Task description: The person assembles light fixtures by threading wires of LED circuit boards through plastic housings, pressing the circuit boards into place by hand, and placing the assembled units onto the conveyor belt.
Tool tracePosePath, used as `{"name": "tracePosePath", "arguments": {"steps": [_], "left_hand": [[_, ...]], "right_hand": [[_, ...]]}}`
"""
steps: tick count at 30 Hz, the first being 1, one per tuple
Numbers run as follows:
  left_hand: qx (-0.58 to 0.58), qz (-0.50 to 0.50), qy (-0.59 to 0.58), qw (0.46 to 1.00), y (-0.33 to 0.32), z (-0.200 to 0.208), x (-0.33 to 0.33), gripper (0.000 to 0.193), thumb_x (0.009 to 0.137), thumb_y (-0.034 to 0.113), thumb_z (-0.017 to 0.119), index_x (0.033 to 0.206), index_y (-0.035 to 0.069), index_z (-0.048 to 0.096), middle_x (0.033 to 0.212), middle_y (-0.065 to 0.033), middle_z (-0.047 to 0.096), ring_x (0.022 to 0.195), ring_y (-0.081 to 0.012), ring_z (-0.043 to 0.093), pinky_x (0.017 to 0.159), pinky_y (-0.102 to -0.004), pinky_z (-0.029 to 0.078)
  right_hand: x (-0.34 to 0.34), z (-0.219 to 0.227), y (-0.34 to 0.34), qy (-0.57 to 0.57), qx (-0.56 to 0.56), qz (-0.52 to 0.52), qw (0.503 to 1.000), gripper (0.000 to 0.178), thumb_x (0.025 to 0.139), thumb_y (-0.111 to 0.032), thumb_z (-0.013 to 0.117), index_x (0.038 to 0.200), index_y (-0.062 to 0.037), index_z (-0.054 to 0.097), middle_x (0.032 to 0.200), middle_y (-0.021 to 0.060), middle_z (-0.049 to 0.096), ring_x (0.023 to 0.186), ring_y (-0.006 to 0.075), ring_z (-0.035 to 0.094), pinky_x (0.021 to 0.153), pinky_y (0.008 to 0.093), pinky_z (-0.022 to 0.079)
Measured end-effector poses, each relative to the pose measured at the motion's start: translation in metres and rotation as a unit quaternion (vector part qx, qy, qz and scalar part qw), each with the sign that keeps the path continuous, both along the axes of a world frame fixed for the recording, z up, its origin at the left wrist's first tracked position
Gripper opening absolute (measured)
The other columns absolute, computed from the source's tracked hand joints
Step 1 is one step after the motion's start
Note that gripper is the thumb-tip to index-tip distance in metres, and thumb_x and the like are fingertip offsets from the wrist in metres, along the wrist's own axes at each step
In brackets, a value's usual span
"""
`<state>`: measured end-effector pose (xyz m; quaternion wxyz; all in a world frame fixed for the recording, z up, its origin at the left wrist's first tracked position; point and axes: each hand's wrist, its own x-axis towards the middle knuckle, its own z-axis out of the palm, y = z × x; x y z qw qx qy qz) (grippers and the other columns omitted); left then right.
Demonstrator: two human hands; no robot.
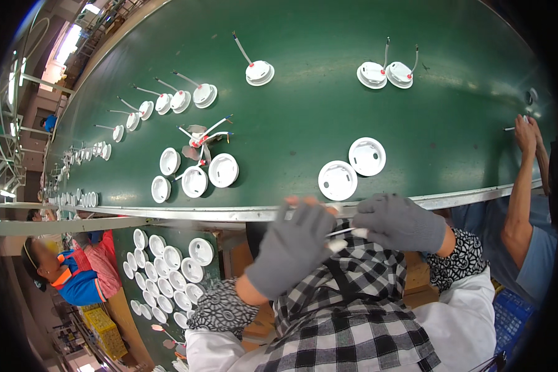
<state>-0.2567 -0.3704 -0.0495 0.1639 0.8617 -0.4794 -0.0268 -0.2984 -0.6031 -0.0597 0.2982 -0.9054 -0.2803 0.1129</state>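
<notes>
My left hand (297, 245), in a grey glove with bare fingertips, is raised at the near edge of the bench and smeared by motion. Close beside it, my right hand (400, 222), gloved alike, has its fingers curled and pinched together. A thin pale cable (340, 233) runs between the two hands, gripped at the right fingertips; whatever it joins is hidden behind the left hand. Just beyond my hands lie two round white plastic housings (338, 180), hollow side up. Farther left, a small heap of cabled parts with red fittings (199, 139) sits by several similar white housings (224, 170).
Round white units with upright cables (260, 72) stand along the green bench (291, 118). A lower surface at left holds many white housings (192, 270). A co-worker's hands (527, 133) hold a part at far right; another person (74, 273) sits at left.
</notes>
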Motion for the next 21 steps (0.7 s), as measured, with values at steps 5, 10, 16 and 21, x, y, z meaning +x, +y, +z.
{"name": "tracePosePath", "arguments": {"steps": [5,10,16,21], "left_hand": [[0.030,0.017,0.067,0.997,0.021,-0.019,-0.024,0.033,0.080,0.020,0.065,0.109,0.006,0.057,0.085,-0.0083,0.060,0.075,-0.0235,0.058,0.067,-0.0328,0.047],[-0.145,0.111,0.540,0.822,0.057,-0.008,-0.033,0.024,0.097,0.023,0.047,0.102,0.004,0.060,0.069,-0.0020,0.055,0.060,-0.0126,0.051,0.059,-0.0270,0.043],[-0.085,0.033,0.604,0.792,0.061,-0.017,-0.037,0.031,0.099,0.024,0.042,0.115,0.003,0.058,0.072,-0.0017,0.056,0.066,-0.0123,0.054,0.064,-0.0251,0.044],[-0.228,0.044,0.458,0.858,0.031,-0.008,-0.037,0.031,0.099,0.026,0.044,0.115,0.001,0.053,0.077,-0.0071,0.056,0.073,-0.0217,0.055,0.076,-0.0328,0.045]], "right_hand": [[0.015,0.017,0.007,-0.067,-0.033,0.075,0.994,0.029,0.080,-0.026,0.066,0.104,-0.0110,0.058,0.094,0.0079,0.056,0.085,0.0282,0.058,0.073,0.0386,0.049],[0.007,0.004,-0.014,0.093,0.256,-0.173,0.946,0.067,0.068,-0.033,0.078,0.123,-0.0059,0.051,0.091,0.0025,0.052,0.087,0.0173,0.054,0.076,0.0307,0.045],[0.001,-0.006,0.022,0.514,0.365,-0.119,0.767,0.027,0.090,-0.029,0.062,0.095,-0.0028,0.066,0.074,0.0012,0.062,0.051,0.0028,0.052,0.048,0.0161,0.043],[0.004,0.000,0.028,0.490,0.358,-0.150,0.781,0.025,0.088,-0.027,0.065,0.092,-0.0029,0.067,0.061,-0.0017,0.058,0.049,0.0022,0.052,0.047,0.0179,0.040]]}}
